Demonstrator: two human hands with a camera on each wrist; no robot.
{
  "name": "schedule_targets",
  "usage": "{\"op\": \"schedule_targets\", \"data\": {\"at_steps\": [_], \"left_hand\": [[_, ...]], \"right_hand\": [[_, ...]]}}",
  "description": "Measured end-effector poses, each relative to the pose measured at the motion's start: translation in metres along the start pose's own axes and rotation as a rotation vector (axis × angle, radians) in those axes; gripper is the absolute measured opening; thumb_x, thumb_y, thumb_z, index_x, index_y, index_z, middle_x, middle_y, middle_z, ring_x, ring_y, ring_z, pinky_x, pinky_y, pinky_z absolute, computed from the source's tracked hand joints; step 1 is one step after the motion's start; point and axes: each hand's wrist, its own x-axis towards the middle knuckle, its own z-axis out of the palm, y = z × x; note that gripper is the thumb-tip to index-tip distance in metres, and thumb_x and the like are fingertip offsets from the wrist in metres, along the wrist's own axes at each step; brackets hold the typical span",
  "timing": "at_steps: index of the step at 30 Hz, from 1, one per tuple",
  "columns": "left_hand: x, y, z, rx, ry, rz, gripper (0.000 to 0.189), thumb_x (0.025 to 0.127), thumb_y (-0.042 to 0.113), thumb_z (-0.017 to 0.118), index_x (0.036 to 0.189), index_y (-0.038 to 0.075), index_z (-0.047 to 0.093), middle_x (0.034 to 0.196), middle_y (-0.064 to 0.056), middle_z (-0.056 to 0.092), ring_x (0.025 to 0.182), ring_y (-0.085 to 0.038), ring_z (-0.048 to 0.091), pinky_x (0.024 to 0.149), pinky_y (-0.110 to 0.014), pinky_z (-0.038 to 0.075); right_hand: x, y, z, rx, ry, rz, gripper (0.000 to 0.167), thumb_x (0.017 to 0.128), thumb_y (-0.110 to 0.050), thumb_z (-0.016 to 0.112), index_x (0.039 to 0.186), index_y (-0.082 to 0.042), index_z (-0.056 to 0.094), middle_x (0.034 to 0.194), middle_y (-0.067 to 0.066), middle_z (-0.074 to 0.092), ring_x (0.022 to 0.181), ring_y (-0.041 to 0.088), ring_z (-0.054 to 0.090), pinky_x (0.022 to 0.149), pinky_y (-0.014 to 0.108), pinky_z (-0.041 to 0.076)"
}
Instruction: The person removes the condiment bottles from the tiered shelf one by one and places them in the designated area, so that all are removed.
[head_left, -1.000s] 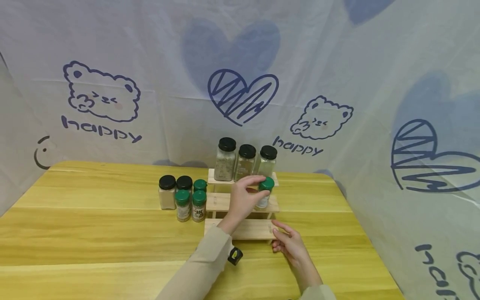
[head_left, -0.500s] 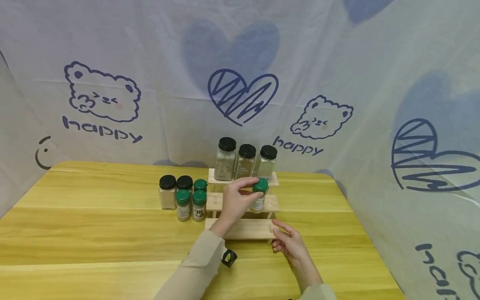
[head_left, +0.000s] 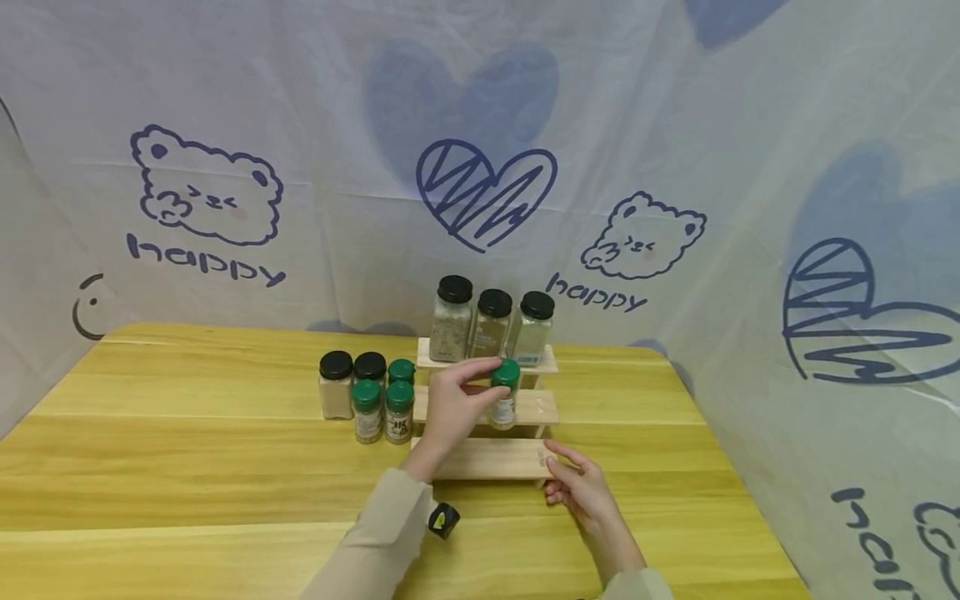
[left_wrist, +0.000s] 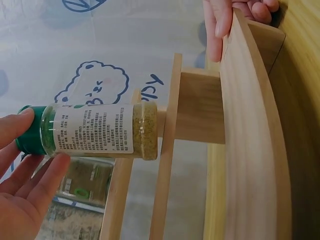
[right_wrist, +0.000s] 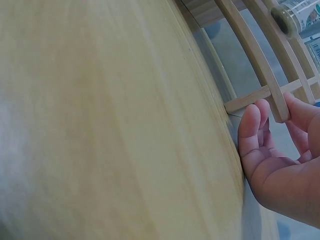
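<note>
Left hand (head_left: 452,408): fingers part-open, pinching green-capped jar (head_left: 504,410) over middle tier (head_left: 536,407) of rack (head_left: 491,460). Right hand (head_left: 588,493) pinches rack's front-right end. Desk (head_left: 660,467) extends right of rack.

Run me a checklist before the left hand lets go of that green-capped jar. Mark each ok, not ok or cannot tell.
1. Grip: ok. The left hand pinches the green-capped jar by its cap.
2. Jar upright: ok. It looks upright in the head view, cap on top.
3. Base seated on the middle shelf: cannot tell. It is at or close to the shelf, but contact is unclear.
4. Room beside the jar: ok. Bare wood shows to its right.
5. Rack steadied: ok. The right hand grips the right end of the bottom shelf.
6. Black-capped jars on top: ok. All three stand upright.
</note>
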Motion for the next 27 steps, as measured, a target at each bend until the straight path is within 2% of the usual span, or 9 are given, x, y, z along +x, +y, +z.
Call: {"op": "schedule_targets", "data": {"at_steps": [3, 11, 16, 21, 27], "left_hand": [[-0.001, 0.0, -0.004, 0.001, 0.005, -0.001, 0.031, 0.07, -0.008, 0.07, 0.1, -0.012, 0.062, 0.102, -0.024, 0.061, 0.09, -0.033, 0.06, 0.069, -0.029, 0.053], [-0.004, -0.001, -0.014, -0.02, 0.017, 0.02, 0.032, 0.069, -0.009, 0.07, 0.1, -0.014, 0.062, 0.099, -0.025, 0.061, 0.09, -0.034, 0.06, 0.069, -0.029, 0.053], [-0.007, -0.001, -0.019, -0.003, 0.035, 0.048, 0.031, 0.069, -0.01, 0.07, 0.099, -0.015, 0.062, 0.098, -0.026, 0.061, 0.089, -0.034, 0.061, 0.066, -0.025, 0.053], [-0.01, 0.001, -0.025, 0.025, 0.045, 0.067, 0.031, 0.069, -0.011, 0.07, 0.098, -0.015, 0.062, 0.097, -0.026, 0.061, 0.087, -0.035, 0.061, 0.065, -0.027, 0.053], [-0.011, -0.007, -0.033, 0.031, 0.067, 0.103, 0.03, 0.068, -0.01, 0.071, 0.096, -0.014, 0.063, 0.094, -0.026, 0.062, 0.084, -0.035, 0.062, 0.063, -0.03, 0.054]], "right_hand": [[0.001, 0.0, 0.001, -0.004, 0.002, -0.001, 0.038, 0.088, -0.005, 0.056, 0.125, 0.002, 0.049, 0.068, 0.005, 0.06, 0.05, 0.011, 0.054, 0.047, 0.023, 0.049], [-0.001, 0.0, 0.001, -0.009, -0.009, -0.004, 0.04, 0.088, -0.004, 0.055, 0.126, 0.003, 0.047, 0.065, 0.005, 0.059, 0.05, 0.011, 0.054, 0.047, 0.022, 0.049], [-0.002, 0.0, 0.0, -0.005, -0.028, -0.012, 0.039, 0.088, -0.005, 0.055, 0.126, 0.003, 0.047, 0.064, 0.005, 0.059, 0.05, 0.01, 0.055, 0.048, 0.022, 0.049], [-0.003, -0.002, 0.001, -0.006, -0.032, -0.001, 0.043, 0.088, -0.005, 0.055, 0.128, 0.005, 0.043, 0.065, 0.005, 0.059, 0.05, 0.01, 0.054, 0.048, 0.021, 0.049], [-0.001, -0.001, 0.001, -0.004, -0.016, 0.003, 0.041, 0.088, -0.004, 0.055, 0.127, 0.004, 0.045, 0.064, 0.005, 0.058, 0.05, 0.011, 0.054, 0.048, 0.022, 0.049]]}}
